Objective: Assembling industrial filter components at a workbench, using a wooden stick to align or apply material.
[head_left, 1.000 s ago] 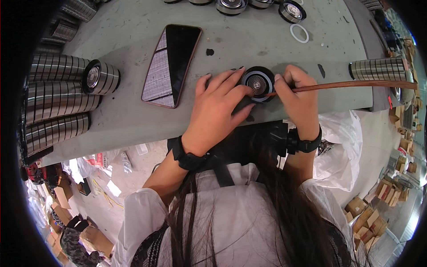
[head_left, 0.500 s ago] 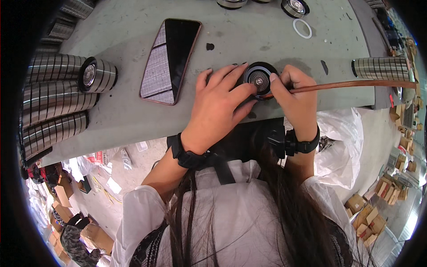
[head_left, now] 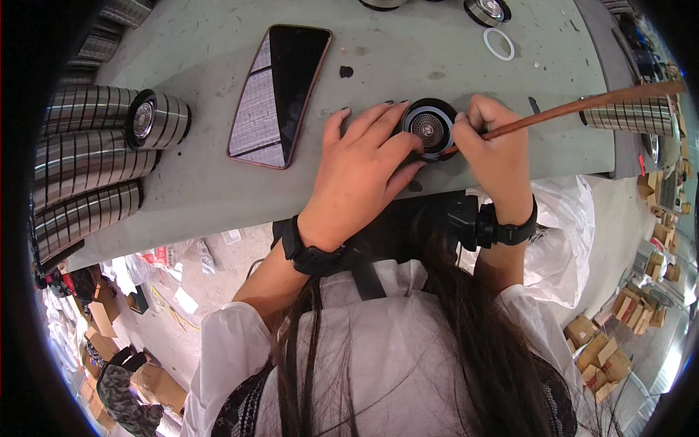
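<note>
A round black part with a metal mesh centre lies on the grey table near its front edge. My left hand rests over its left side, fingers curled around the rim, holding it in place. My right hand grips a long thin brown stick like a brush; its tip touches the part's lower right edge. The stick's far end points out to the right.
A dark smartphone lies left of the hands. Stacks of shiny metal rings lie in rows at the far left, another stack at the right. A white ring and round parts sit at the back. Cartons cover the floor below.
The stick's far end has swung upward as my right hand tilted. My left hand stays on the round part. The view has shifted slightly.
</note>
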Demonstrator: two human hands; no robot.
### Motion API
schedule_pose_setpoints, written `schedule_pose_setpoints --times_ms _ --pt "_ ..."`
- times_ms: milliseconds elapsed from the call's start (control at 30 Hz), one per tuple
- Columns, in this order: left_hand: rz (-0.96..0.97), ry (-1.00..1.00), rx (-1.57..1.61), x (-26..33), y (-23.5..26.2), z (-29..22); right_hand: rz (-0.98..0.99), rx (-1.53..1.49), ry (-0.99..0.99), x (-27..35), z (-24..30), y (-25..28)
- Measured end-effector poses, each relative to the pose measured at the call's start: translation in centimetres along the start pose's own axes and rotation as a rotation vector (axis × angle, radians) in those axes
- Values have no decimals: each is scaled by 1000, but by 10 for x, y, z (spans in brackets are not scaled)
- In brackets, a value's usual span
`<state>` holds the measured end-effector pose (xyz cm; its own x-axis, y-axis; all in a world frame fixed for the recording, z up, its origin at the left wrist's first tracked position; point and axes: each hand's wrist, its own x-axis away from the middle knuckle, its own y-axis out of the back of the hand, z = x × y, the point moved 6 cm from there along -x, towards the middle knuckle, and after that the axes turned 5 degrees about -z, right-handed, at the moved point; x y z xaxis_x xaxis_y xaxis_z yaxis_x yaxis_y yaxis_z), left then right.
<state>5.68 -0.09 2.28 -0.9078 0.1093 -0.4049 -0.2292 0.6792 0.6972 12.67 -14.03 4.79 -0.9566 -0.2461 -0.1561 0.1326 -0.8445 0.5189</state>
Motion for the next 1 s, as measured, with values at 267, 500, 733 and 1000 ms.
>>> schedule_pose_setpoints --times_ms 267,500,733,1000 --pt "-14 -15 -18 0 0 0 52 98 57 -10 2 -2" --pt "-19 -15 -7 0 -1 -1 56 118 118 -16 1 -2" --pt "-22 -12 3 -1 -1 -2 89 188 279 -22 10 0" --pt "-27 -13 0 -1 -2 -1 14 227 471 -27 12 -2"
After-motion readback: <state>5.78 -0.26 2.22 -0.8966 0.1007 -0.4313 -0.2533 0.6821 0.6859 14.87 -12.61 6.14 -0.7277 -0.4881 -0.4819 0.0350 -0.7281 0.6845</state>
